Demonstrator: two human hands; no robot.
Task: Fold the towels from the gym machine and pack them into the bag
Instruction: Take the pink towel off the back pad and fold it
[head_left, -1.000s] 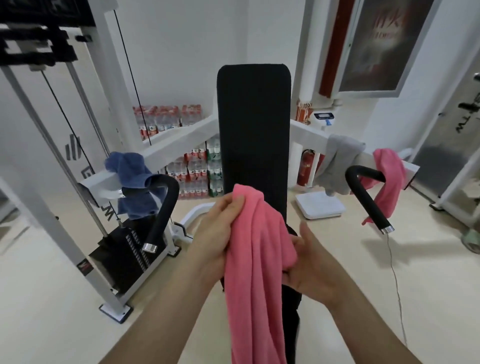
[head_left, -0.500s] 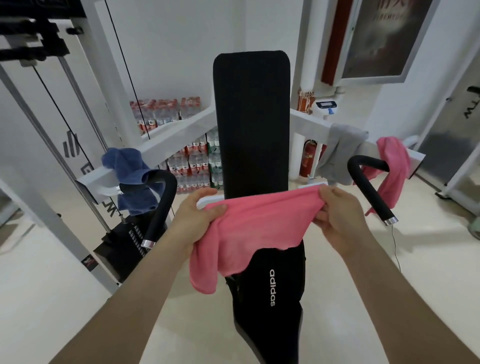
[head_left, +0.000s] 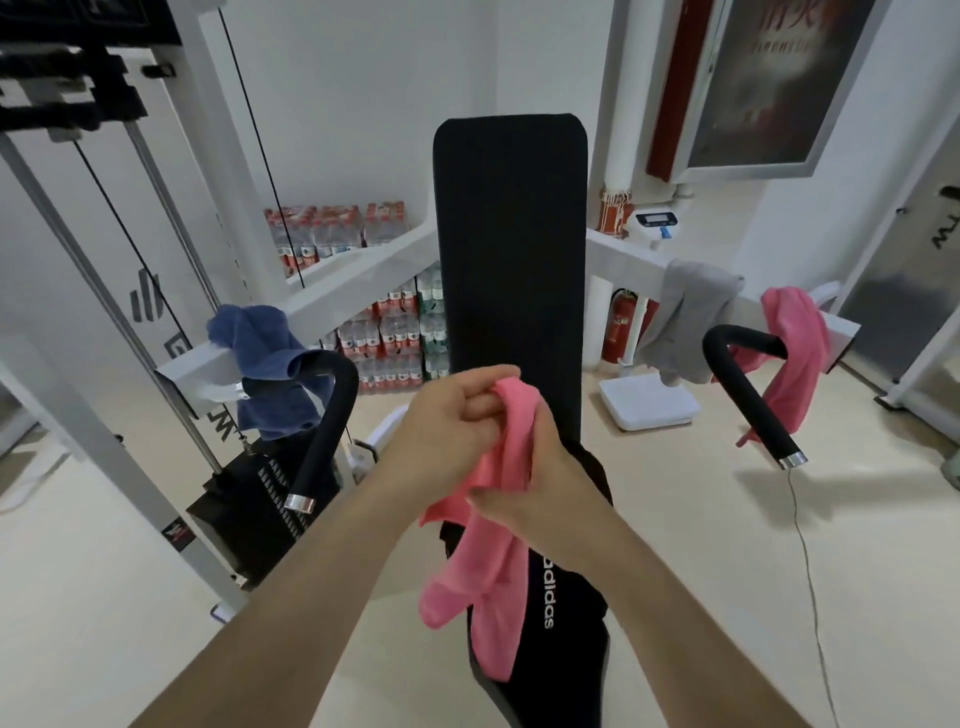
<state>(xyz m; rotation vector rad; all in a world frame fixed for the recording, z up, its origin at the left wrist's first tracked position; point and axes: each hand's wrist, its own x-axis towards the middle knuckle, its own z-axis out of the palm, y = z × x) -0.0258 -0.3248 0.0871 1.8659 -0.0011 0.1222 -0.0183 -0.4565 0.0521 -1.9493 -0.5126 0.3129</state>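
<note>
A pink towel (head_left: 493, 561) hangs bunched between my two hands in front of the machine's black back pad (head_left: 511, 249). My left hand (head_left: 457, 415) pinches its top fold. Just below, my right hand (head_left: 540, 483) grips the towel's middle. Its lower ends dangle over a black bag (head_left: 566, 639) with white lettering on the seat. A blue towel (head_left: 270, 364) drapes over the machine's left arm. On the right arm hang a grey towel (head_left: 685, 317) and a second pink towel (head_left: 795, 358).
Two black curved handles (head_left: 327, 431) (head_left: 748, 384) jut toward me on either side. A white frame post and weight stack (head_left: 260, 499) stand at left. Packs of water bottles (head_left: 384, 338) line the back wall. A white scale (head_left: 649, 405) and a thin cable (head_left: 810, 571) lie on the floor at right.
My hands held the pink towel stretched wide half a second ago. They have come together at the centre, and the towel is now folded over and hanging down.
</note>
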